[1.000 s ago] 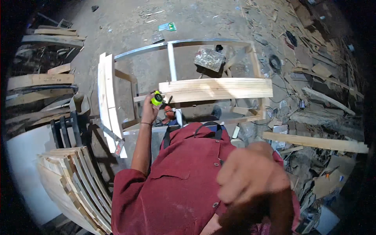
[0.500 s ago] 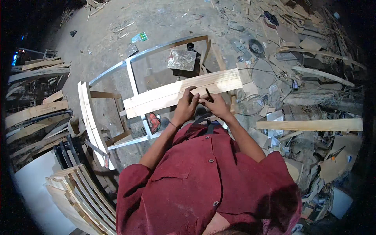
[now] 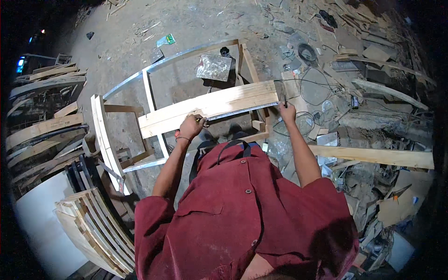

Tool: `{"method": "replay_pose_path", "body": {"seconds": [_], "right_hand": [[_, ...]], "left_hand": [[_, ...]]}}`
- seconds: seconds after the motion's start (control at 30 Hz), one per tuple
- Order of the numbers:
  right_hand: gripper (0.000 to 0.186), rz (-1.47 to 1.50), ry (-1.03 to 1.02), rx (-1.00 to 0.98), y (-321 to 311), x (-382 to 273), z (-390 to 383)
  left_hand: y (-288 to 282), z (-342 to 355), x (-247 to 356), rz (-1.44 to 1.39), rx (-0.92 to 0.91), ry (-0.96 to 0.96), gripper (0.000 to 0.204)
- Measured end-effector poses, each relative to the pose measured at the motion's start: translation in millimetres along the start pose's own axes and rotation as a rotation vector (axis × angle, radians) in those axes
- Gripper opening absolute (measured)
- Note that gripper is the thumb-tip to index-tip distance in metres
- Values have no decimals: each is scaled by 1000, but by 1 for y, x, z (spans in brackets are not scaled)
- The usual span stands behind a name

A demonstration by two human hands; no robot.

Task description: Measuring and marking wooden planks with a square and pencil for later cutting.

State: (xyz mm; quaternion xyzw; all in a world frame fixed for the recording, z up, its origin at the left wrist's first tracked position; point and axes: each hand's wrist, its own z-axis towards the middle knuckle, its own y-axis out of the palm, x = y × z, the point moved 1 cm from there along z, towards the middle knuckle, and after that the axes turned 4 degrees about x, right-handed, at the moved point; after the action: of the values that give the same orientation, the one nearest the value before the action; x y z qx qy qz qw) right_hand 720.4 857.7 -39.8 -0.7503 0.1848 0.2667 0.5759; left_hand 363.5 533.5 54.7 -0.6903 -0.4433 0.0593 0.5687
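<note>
Tape [image 3: 242, 110] prob. part-hidden by LH [image 3: 190, 126].

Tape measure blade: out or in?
Out: the pale blade spans from the left hand to the right hand along the near edge of the planks.

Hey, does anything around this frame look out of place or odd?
Yes, mostly loose litter: a green packet lies beyond the frame, and scrap wood lies jumbled at right, unlike the pale boards set side by side across the frame.
</note>
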Motion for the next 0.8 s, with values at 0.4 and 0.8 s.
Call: {"method": "replay_pose_path", "body": {"seconds": [0.4,0.8], "right_hand": [[43,193,-170,-117,-48,-75,-9],[64,456,-159,-579,-21,-95,-23]], "left_hand": [[0,-7,8,50,23,-81,41],[7,-2,2,66,48,-10,36]]}}
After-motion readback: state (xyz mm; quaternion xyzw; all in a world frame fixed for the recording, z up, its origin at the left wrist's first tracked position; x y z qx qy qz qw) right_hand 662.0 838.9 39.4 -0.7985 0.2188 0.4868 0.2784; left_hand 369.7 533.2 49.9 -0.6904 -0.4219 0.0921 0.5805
